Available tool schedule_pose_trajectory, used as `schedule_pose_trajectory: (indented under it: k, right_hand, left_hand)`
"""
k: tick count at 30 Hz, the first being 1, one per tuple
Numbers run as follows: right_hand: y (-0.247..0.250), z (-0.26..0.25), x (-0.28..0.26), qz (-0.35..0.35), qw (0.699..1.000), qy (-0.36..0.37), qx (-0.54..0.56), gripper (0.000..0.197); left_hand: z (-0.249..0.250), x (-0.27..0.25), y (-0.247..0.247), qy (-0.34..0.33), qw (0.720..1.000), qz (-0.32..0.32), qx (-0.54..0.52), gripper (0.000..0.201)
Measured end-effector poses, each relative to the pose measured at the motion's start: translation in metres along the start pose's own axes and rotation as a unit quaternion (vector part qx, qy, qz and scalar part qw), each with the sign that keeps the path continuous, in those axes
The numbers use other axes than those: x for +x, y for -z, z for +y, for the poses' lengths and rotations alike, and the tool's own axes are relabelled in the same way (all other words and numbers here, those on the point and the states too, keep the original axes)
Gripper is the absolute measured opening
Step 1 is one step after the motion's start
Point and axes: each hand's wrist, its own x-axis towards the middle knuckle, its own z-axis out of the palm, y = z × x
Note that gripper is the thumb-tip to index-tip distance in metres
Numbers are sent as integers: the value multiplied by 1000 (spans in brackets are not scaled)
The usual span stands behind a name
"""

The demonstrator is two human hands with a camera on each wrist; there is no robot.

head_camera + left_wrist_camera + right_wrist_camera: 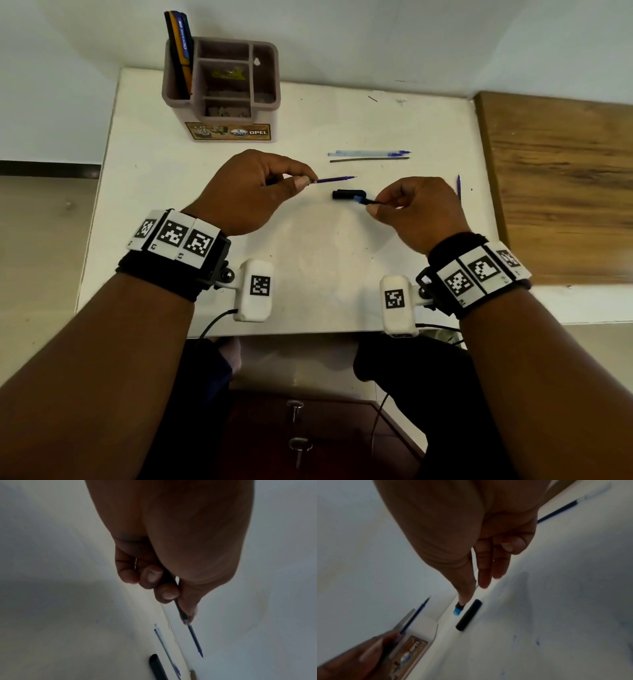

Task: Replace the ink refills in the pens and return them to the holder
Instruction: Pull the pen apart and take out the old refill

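Note:
My left hand (301, 181) grips a dark pen barrel (178, 606). A blue refill (334, 179) sticks out of it to the right, and its tip (202, 655) hangs above the table. My right hand (375, 205) pinches a small black and blue tip piece (359, 200) (458, 609), pointed left toward the refill and a short gap away from it. A black cap (346, 194) (469, 615) lies on the table between my hands. The brown pen holder (222, 113) stands at the back left, with dark pens (180, 51) in its left compartment.
Two spare refills (370, 156) lie side by side behind the hands, and one more refill (458, 186) lies right of my right hand. The white table (308, 257) ends at a wall behind and at a wooden surface (555, 188) on the right.

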Motion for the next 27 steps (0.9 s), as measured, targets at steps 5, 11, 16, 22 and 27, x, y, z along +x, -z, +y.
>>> schedule_pose_trajectory:
  k: [5,11,16,22,27]
  right_hand:
    - [-17,-5,-4,-11,995,47,-91,16]
    - [-12,-12,-4,24,994,45,-94,37]
    - [-4,-23,-9,-38,993,44,106,4]
    - [-3,-14,-4,-23,998,45,32,24]
    - [1,-15,-7,-36,997,62,27,13]
  left_hand:
    - [3,-1,-5,-9,999,-41,-4,13]
    - [4,-2,-12,3,999,-47,-15,15]
    - [4,-1,-17,20,999,-31,-13,20]
    - [10,-2,-27,31,999,-32,-25,10]
    - [12,-2,-29,26,999,-22,-26,11]
